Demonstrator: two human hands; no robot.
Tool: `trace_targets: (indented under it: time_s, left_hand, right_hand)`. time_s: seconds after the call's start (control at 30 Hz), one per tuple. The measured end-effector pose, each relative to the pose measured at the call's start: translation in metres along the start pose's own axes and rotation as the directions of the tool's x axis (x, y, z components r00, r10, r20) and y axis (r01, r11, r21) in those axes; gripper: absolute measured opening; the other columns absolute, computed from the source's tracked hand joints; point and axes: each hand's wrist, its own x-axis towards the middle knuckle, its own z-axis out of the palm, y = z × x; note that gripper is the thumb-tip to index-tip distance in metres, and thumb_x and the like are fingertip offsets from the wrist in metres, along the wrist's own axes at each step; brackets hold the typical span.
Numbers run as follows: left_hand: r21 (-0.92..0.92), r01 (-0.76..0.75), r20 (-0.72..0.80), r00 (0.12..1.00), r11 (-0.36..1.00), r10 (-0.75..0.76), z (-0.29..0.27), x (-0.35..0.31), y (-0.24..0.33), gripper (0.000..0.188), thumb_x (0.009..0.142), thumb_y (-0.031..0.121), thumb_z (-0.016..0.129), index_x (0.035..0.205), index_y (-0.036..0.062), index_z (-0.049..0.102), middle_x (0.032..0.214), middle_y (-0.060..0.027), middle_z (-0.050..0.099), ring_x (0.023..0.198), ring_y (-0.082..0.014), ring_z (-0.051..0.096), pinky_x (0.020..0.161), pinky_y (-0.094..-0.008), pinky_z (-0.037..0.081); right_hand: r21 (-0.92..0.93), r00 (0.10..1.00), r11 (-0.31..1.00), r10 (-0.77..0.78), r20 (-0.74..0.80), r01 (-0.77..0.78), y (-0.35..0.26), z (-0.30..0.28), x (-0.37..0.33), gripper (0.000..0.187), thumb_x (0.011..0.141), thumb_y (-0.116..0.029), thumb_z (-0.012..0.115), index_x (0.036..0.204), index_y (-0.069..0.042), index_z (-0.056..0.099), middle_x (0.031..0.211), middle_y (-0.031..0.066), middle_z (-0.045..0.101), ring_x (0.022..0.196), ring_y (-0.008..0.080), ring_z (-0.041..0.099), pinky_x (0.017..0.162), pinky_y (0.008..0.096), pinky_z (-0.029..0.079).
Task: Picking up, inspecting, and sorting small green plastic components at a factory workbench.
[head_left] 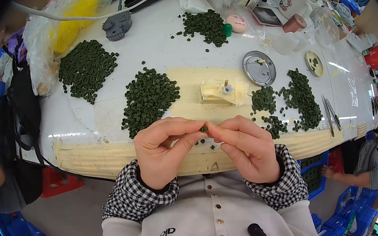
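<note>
A small dark green round piece (204,129) is pinched between the fingertips of my left hand (163,144) and my right hand (245,145), over the front edge of the table. Both hands are closed, thumbs and forefingers meeting at the piece. Beyond my left hand spreads a pile of similar green pieces (147,97). More of them lie past my right hand in a small heap (263,100) and a larger heap (303,99). Straight ahead stands a cream-taped block with a short upright metal pin (227,88). A couple of loose pieces sit under my fingers.
Further green piles (88,70) (205,27) lie at the back. A round metal tin (259,68), a small dish (314,64) and tweezers (329,115) are on the right. A dark grey device (117,26) stands at the back left. People sit at both sides.
</note>
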Motion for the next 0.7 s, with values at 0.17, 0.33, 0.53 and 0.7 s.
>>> trace_targets:
  time_s: [0.17,0.33,0.53,0.7]
  left_hand:
    - [0.018,-0.015,0.015,1.000,1.000,0.015,0.0002,0.0004,0.0002,0.020,0.080,-0.011,0.068,0.099,-0.0032,0.069,0.092,-0.0133,0.069,0.083,-0.0162,0.066,0.072,-0.0250,0.052]
    - [0.029,0.015,0.013,1.000,0.999,-0.016,-0.0003,-0.0005,0.0009,0.019,0.079,-0.009,0.070,0.097,-0.0027,0.069,0.092,-0.0128,0.070,0.082,-0.0154,0.066,0.071,-0.0247,0.051]
    - [0.051,0.010,0.009,1.000,0.999,-0.010,0.0002,0.0000,0.0017,0.019,0.078,-0.008,0.071,0.097,-0.0021,0.070,0.090,-0.0123,0.070,0.081,-0.0151,0.066,0.071,-0.0245,0.051]
    - [0.100,-0.038,0.040,0.999,0.994,0.034,-0.0001,0.0015,0.0011,0.021,0.078,-0.009,0.070,0.098,-0.0011,0.071,0.090,-0.0127,0.071,0.081,-0.0162,0.067,0.071,-0.0246,0.051]
  right_hand:
    - [-0.041,0.999,0.999,-0.018,-0.038,0.016,0.0004,0.0014,-0.0002,0.038,0.080,0.004,0.066,0.118,0.002,0.064,0.093,0.0119,0.063,0.075,0.0213,0.058,0.065,0.0283,0.048]
    - [-0.097,0.994,0.995,-0.021,-0.106,0.011,-0.0029,0.0040,0.0029,0.036,0.076,0.004,0.070,0.111,0.000,0.068,0.087,0.0099,0.064,0.071,0.0203,0.059,0.061,0.0279,0.048]
    - [-0.095,0.991,0.995,-0.007,-0.131,-0.005,-0.0057,0.0049,0.0042,0.033,0.076,0.004,0.071,0.109,-0.001,0.070,0.085,0.0091,0.065,0.070,0.0195,0.060,0.059,0.0274,0.049]
    - [-0.045,0.995,0.999,-0.007,-0.095,0.003,-0.0022,0.0028,0.0028,0.035,0.077,0.004,0.070,0.111,-0.001,0.068,0.087,0.0097,0.066,0.071,0.0196,0.061,0.060,0.0276,0.049]
